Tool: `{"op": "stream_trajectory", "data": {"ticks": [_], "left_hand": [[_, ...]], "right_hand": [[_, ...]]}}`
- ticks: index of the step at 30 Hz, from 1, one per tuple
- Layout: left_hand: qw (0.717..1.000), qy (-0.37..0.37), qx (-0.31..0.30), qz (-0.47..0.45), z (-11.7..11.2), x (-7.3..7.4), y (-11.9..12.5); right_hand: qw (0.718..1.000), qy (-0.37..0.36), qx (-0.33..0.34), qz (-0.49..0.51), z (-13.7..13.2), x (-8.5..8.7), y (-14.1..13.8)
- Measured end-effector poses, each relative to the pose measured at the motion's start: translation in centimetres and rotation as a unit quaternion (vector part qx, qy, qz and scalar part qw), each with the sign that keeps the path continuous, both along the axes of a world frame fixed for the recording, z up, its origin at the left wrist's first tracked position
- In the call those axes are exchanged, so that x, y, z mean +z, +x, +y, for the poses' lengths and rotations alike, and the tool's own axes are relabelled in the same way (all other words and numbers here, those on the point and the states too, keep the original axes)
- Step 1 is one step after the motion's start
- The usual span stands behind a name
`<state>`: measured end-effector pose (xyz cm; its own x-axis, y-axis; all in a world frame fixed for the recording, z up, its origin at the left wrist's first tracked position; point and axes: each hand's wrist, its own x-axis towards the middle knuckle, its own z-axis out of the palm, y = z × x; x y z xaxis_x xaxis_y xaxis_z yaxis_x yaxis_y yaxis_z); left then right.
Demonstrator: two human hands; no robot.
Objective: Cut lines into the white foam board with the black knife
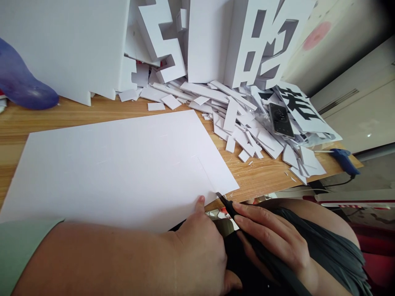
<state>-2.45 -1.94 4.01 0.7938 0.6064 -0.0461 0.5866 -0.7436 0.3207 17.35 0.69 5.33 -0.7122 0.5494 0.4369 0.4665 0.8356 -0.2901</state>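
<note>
A black cutting knife (pixel 228 206) is gripped in the right hand (pixel 279 237), its handle enclosed by the fingers and its tip set on the white board (pixel 117 168) near its front edge. A faint straight line is seen on the board, running from the blade away toward the far side. The board is laid flat on the wooden tabletop (pixel 101 110), in front of the body. By the left hand (pixel 205 242) the same front edge is touched, one fingertip being placed on top, just left of the blade; whether the edge is pinched from beneath cannot be told, as the other fingers are hidden.

Beyond the board, white scraps (pixel 230 115) are heaped, with a phone (pixel 280 119) and a printed sheet (pixel 304 109) placed among them at the right. A blue glue gun (pixel 345 161) is lain near the tabletop's right end. At the back, large white cut-out shapes (pixel 247 45) are stood upright, and a purple balloon (pixel 24 80) is seen at far left.
</note>
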Motion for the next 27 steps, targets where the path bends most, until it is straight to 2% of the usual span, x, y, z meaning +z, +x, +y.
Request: {"op": "stream_trajectory", "data": {"ticks": [13,19,22,24,27], "left_hand": [[1.000,-0.013,-0.010,0.000,0.1,0.5,0.3],[0.996,-0.035,-0.027,0.079,0.9,0.8,1.0],[0.996,-0.032,-0.032,0.082,1.1,0.0,1.2],[0.997,-0.004,-0.029,0.067,0.9,-1.1,1.2],[0.998,0.045,0.017,0.045,0.2,-2.8,0.9]], "right_hand": [[0.999,-0.027,-0.032,0.019,-1.7,0.4,0.4],[0.991,-0.048,-0.117,0.039,-0.4,2.6,0.6],[0.989,-0.049,-0.093,0.101,1.8,3.0,-0.7],[0.987,-0.053,-0.062,0.140,3.5,2.4,-1.9],[0.987,-0.067,-0.025,0.141,5.7,0.7,-3.7]]}}
